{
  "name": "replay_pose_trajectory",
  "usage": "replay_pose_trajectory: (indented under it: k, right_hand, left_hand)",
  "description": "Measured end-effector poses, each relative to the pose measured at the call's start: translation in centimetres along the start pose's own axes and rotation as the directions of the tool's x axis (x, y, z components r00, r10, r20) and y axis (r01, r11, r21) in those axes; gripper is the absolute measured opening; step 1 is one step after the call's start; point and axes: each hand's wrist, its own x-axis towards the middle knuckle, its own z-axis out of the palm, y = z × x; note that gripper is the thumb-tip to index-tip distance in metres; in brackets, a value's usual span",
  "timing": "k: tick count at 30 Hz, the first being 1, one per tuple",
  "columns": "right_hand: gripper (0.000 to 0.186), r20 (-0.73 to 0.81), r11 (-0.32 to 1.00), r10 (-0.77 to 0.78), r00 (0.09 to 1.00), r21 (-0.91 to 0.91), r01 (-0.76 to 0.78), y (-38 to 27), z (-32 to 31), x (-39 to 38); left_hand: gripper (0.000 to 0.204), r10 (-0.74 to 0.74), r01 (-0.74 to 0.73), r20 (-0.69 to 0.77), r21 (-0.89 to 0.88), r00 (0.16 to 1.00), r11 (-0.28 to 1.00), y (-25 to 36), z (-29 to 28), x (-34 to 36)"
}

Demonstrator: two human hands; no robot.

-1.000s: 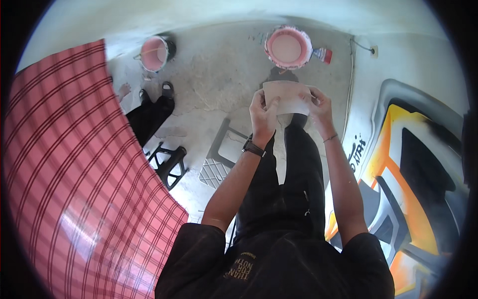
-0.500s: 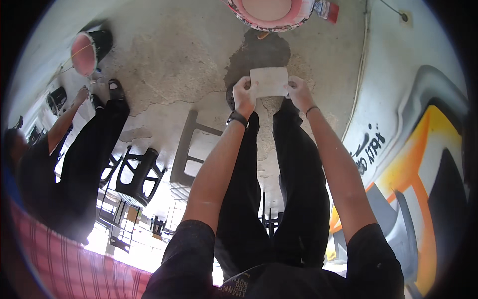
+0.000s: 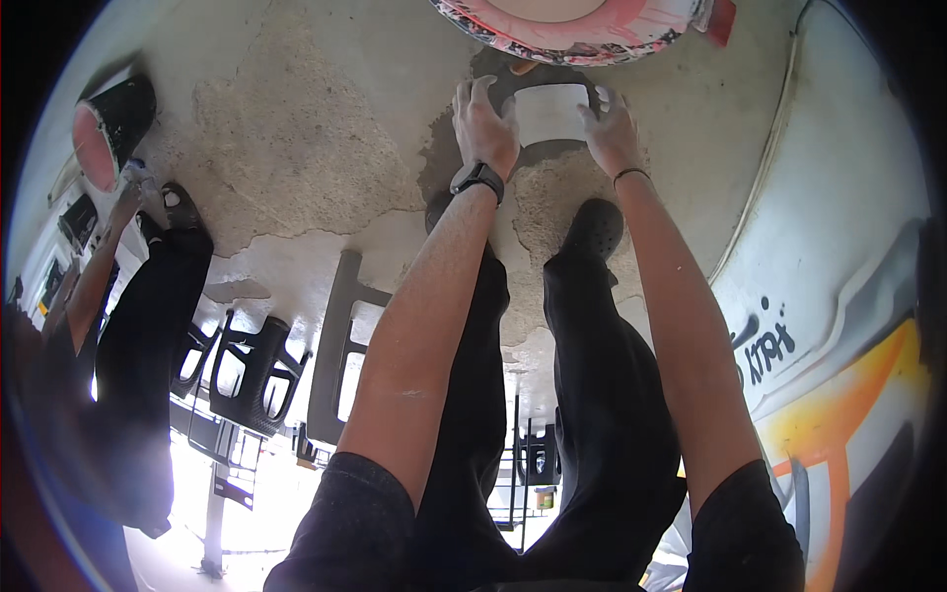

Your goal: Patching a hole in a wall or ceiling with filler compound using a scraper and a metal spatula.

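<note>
A white, flat rectangular piece (image 3: 551,113), of a kind I cannot make out, is over the dark wet patch (image 3: 446,148) on the floor in front of my feet. At its left edge is my left hand (image 3: 485,130), with a dusty white back and the fingers stretched out and apart. My right hand (image 3: 614,132) is open at the opposite edge, its thumb close to the piece's side. Whether either thumb still touches the edge is hard to tell. A dark watch (image 3: 477,180) is on my left wrist and a thin band (image 3: 631,175) on my right.
Ahead stands a round tub (image 3: 572,39) with a pink-smeared rim, a red-ended object (image 3: 721,22) beside it. A painted wall (image 3: 838,326) runs along the right. To the left are dark plastic stools (image 3: 252,375), a person (image 3: 138,395) and a black bucket (image 3: 118,123) with pink inside.
Both hands have reached farther forward with the white piece, toward the tub. Their fingers, earlier pinching its two sides, are now spread. My feet show more fully, and the view has shifted.
</note>
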Motion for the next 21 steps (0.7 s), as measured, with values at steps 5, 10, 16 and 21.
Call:
replay_pose_trajectory:
  k: [5,10,16,21]
  right_hand:
    - [0.035,0.089,0.96,0.095,0.991,0.255,-0.115,-2.4,3.7,2.5]
    - [0.031,0.02,0.892,0.3,0.954,0.349,-0.288,-5.7,9.8,3.1]
    - [0.02,0.34,0.22,0.383,0.859,0.87,-0.442,-6.2,8.3,1.5]
    - [0.013,0.452,0.231,0.364,0.815,0.803,-0.549,-8.2,-1.5,-2.7]
  left_hand:
    - [0.038,0.011,-0.01,0.013,-0.092,1.0,0.996,1.0,3.0,2.4]
    - [0.031,-0.202,0.172,0.282,0.13,0.938,0.977,1.3,2.6,3.9]
    - [0.027,0.035,-0.045,0.116,0.092,0.993,0.995,3.4,0.6,1.7]
    - [0.021,0.067,-0.07,0.202,0.005,0.977,0.998,9.6,-3.3,-2.8]
